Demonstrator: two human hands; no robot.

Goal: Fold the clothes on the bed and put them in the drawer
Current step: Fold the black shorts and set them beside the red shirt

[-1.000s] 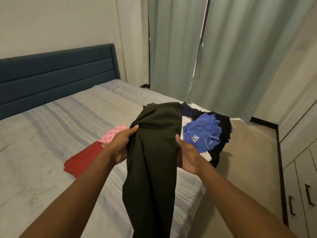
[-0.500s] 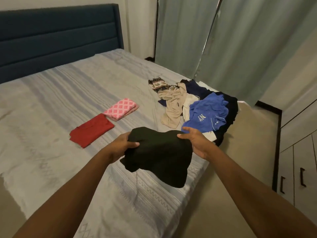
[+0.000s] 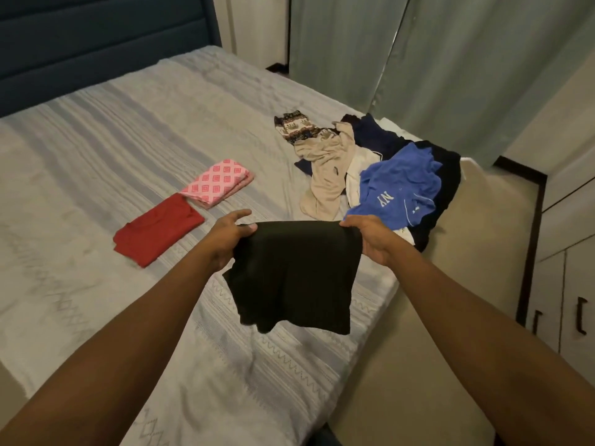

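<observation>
- The left hand (image 3: 230,235) and right hand (image 3: 370,238) each pinch a top corner of a black garment (image 3: 296,272). Their fingers are closed on the cloth, and the hands are held apart so its upper edge is stretched flat.
- The garment hangs doubled over above the near part of the bed (image 3: 96,156), its lower edge off the cover. Held this way, it seems ready to be laid down for another fold.
- A red folded garment (image 3: 157,228) and a pink patterned folded piece (image 3: 217,181) lie touching at a corner to the left, probably set apart as finished work.
- The unfolded heap sits at the bed's right edge: a blue NY shirt (image 3: 396,188) on top, a beige garment (image 3: 325,175) beside it, and navy cloth (image 3: 370,130) behind.
- Cabinet fronts (image 3: 553,300) with dark handles (image 3: 581,315) stand closed at the right. Their contents are hidden, and I cannot tell which is the drawer. No clothes appear stowed yet.
</observation>
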